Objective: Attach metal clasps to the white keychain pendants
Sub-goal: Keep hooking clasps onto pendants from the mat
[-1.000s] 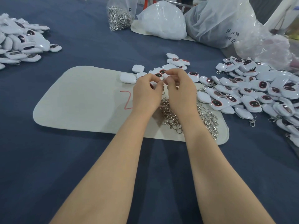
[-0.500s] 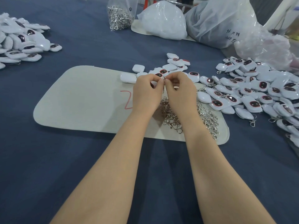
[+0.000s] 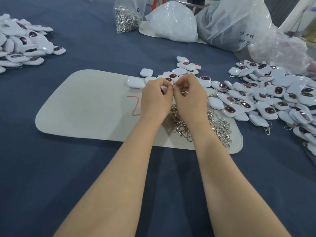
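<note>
hands drawn together since 1.0 s ago: a gap showed between the fingertips then, and now they meet.

layout, with likely reasons (judgement):
- blue cloth [image 3: 68,177] covers the table; probably stops small parts skidding.
- beige mat [image 3: 85,108] lies on it, marked in red, and serves as the work patch.
- right heap of pendants [image 3: 277,100] spills off the mat's far right corner. several carry clasps, so it reads as the done pile, set on the drop-off side.
- left heap of pendants [image 3: 22,43] sits well apart, far left.
- bare pendants [image 3: 136,82] lie just beyond the hands, within easy reach.
- loose clasps [image 3: 218,124] are heaped on the mat under and beside the right wrist, so a pick-up needs little travel.
- bag of clasps [image 3: 127,17] stands at the far edge as reserve stock.

hands:
- left hand [image 3: 154,101] is curled, thumb and forefinger pinching.
- right hand [image 3: 189,100] is curled likewise, pinching from the other side.
- clasp [image 3: 173,85]: a small glint of metal shows where the fingertips touch. the pendant being fitted is hidden in the curled fingers; cannot tell which hand has it.

versus 0.5 s ago: same pinch, wrists unmoved, heaps undisturbed.
</note>
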Demonstrator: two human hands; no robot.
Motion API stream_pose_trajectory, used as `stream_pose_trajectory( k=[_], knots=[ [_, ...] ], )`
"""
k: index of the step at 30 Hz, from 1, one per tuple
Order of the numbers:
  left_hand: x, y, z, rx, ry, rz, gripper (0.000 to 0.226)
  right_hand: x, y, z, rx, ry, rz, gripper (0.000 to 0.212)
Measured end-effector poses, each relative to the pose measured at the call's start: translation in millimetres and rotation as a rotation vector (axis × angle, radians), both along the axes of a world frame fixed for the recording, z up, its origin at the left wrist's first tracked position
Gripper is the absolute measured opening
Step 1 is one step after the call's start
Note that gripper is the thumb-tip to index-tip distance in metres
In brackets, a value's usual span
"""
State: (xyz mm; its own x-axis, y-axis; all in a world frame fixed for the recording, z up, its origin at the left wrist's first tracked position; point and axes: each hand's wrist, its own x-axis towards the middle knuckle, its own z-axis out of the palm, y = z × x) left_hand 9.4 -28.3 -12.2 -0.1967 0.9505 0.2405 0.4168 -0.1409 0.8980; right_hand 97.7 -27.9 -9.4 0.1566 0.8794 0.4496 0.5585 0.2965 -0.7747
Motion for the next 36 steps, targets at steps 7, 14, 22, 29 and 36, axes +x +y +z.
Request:
stream_pose_trajectory(
  k=[7,14,22,29,36],
  knots=[
    [0.4,0.8,-1.8,0.015,0.030,0.022,0.010,-0.8,-1.9,-0.7,0.022,-0.062,-0.009,0.011],
    [1.6,2.0,-3.6,0.014,0.131,0.042,0.015,0.4,-2.4,-2.7,0.012,-0.103,0.021,0.011],
    [1.0,1.2,-2.9,0.061,0.082,0.051,0.013,-0.6,-1.2,-4.0,-0.019,0.012,0.052,0.014],
    [2.3,0.3,-1.7,0.115,0.046,0.033,0.010,-2.4,3.7,-4.8,-0.076,0.168,0.025,0.018],
    [4.7,-2.6,-3.6,0.191,0.118,0.038,0.011,-2.3,5.3,-5.9,-0.098,0.273,-0.019,0.019]
  ],
)
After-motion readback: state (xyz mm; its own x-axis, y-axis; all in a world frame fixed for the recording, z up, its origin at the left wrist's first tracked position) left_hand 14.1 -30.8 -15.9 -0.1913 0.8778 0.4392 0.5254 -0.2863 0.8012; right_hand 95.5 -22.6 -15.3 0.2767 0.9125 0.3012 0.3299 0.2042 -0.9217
